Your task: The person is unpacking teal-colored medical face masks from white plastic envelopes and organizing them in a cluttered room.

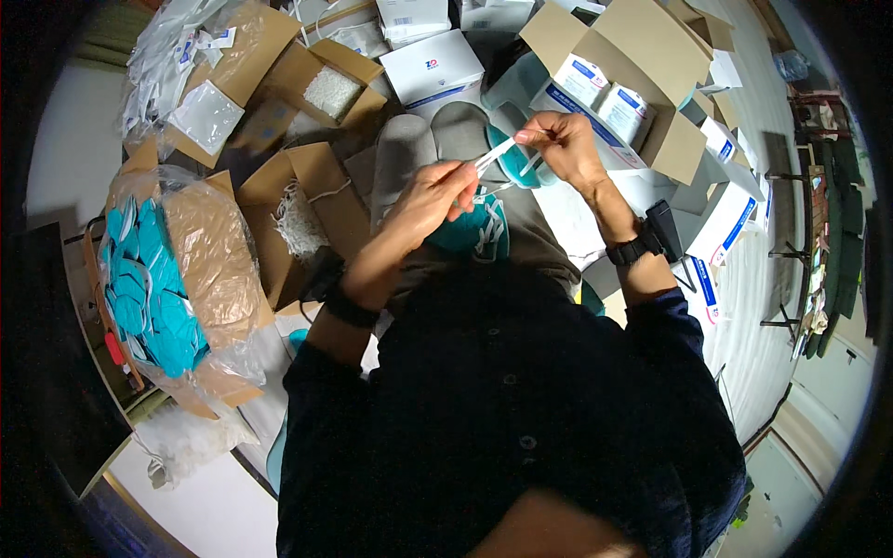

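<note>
the left hand (435, 197) and right hand (561, 147) both grip the long white strip (494, 156), slanting up rightward; the teal mask (470, 228) lies below, over the lap (541, 245), nearer the left.

The head camera, left of a side-by-side pair, looks steeply down from above the near side of the grip, with the left hand (437, 197) and right hand (564, 149) near it. The dark shirt (512, 400) fills the view just this side of the grip; a white carton (433, 73) shows beyond. Upright and fisheye-wide, it bends edges far out on either side.
</note>
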`<state>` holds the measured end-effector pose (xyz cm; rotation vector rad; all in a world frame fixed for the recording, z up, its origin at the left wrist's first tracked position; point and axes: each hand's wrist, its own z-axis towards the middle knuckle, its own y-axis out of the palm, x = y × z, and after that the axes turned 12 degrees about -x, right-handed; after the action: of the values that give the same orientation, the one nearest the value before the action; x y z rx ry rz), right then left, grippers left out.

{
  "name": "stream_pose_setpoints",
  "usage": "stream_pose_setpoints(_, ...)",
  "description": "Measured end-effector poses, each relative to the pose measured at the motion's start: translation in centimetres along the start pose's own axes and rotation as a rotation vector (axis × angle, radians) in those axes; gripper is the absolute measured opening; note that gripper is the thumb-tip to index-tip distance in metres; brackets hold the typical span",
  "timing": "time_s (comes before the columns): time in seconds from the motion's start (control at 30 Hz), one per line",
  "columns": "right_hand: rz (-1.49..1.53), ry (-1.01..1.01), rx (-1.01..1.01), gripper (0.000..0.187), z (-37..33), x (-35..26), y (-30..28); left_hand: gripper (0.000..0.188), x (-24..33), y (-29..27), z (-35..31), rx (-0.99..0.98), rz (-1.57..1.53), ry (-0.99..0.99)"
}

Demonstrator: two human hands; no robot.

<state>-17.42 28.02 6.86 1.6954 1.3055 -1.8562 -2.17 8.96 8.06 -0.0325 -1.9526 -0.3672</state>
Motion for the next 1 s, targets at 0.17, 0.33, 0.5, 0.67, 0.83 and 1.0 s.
stream_pose_setpoints(0.17, 0.02, -0.004, 0.219, 0.007, -0.6, 6.3, -4.1, 0.038, -0.9, -1.8, -4.0, -0.029, -0.038, -0.023)
stream_pose_setpoints(0.33, 0.084, 0.053, 0.014, 0.002, -1.6, 3.2, -2.7, 0.032, -2.2, -2.6, -3.8, -0.151, -0.351, -0.029)
stream_pose_setpoints(0.5, -0.041, -0.284, 0.014, 0.01, -1.6, -4.2, -0.9, 0.016, -3.0, -1.6, -0.4, -0.283, -0.919, 0.019)
stream_pose_setpoints(0.67, 0.5, -0.144, -0.053, 0.018, -3.2, -5.8, -1.5, 0.029, -2.2, -0.8, 0.7, -0.286, -1.022, 0.123)
stream_pose_setpoints(0.83, 0.712, -0.009, 0.033, 0.023, -4.4, -5.6, -2.0, 0.042, -4.1, -2.8, 0.7, -0.034, -0.81, 0.136)
stream_pose_setpoints(1.0, 0.82, 0.012, 0.093, 0.022, -5.9, -3.6, -2.7, 0.038, -3.1, -3.8, -0.1, 0.059, -0.209, -0.112)
